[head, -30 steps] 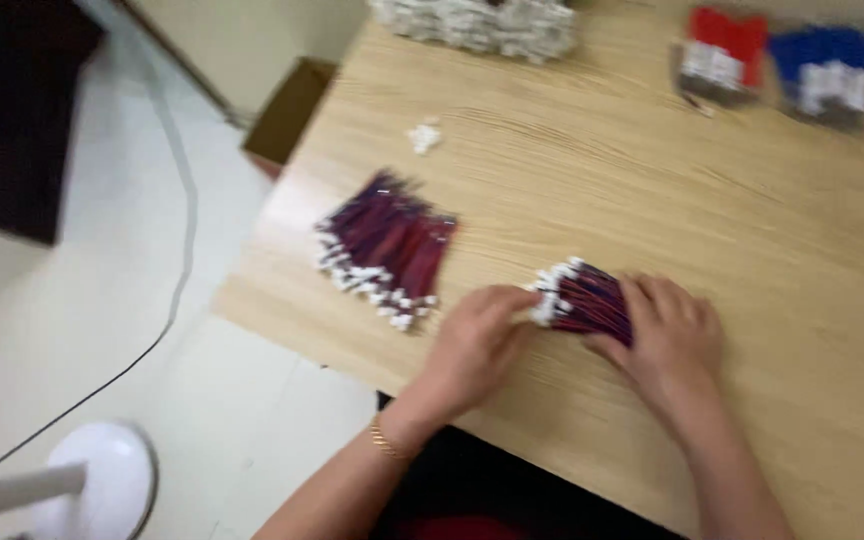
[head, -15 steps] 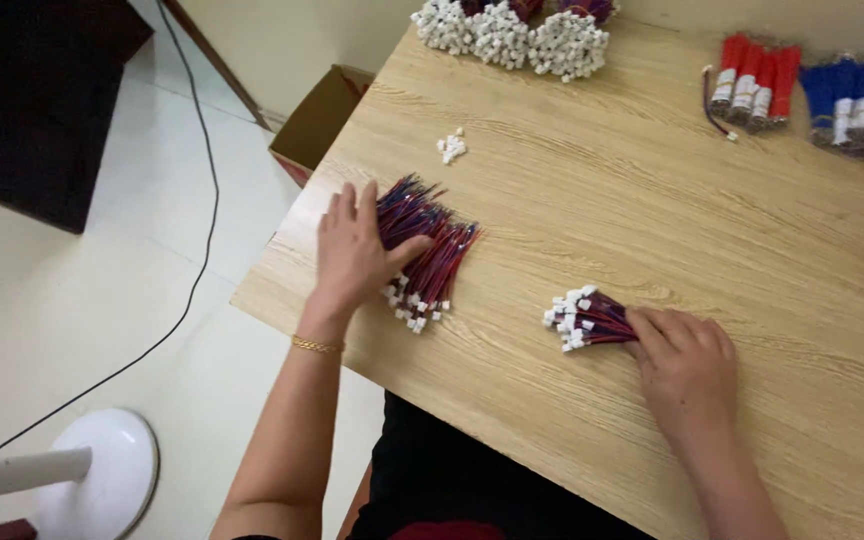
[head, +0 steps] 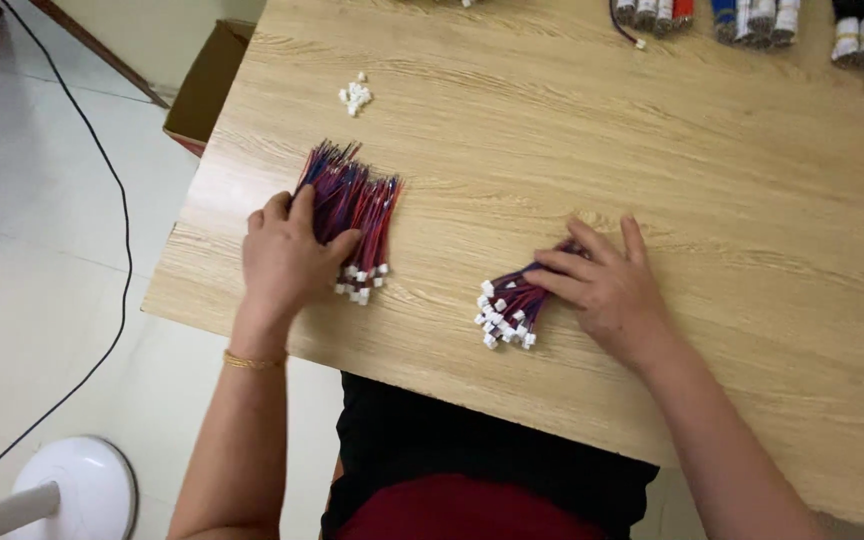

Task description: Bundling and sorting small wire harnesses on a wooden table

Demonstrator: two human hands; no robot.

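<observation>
At the lower edge of the frame, a person sits against a pale wooden table (head: 752, 200). Left of centre, the left hand (head: 287, 262) lies flat, fingers spread, on a large bundle of red and blue wires (head: 357, 215) with white plugs. Right of centre, the right hand (head: 607, 290) presses open-palmed on a smaller wire bundle (head: 510, 305); neither hand grips anything. A few loose white connectors (head: 355, 95) lie further up. Along the top edge sit wire spools (head: 767, 15). Beyond the table's left side are a cardboard box (head: 207, 85), white floor tiles (head: 42, 300), a black cable (head: 122, 230) and a white fan base (head: 77, 490).
</observation>
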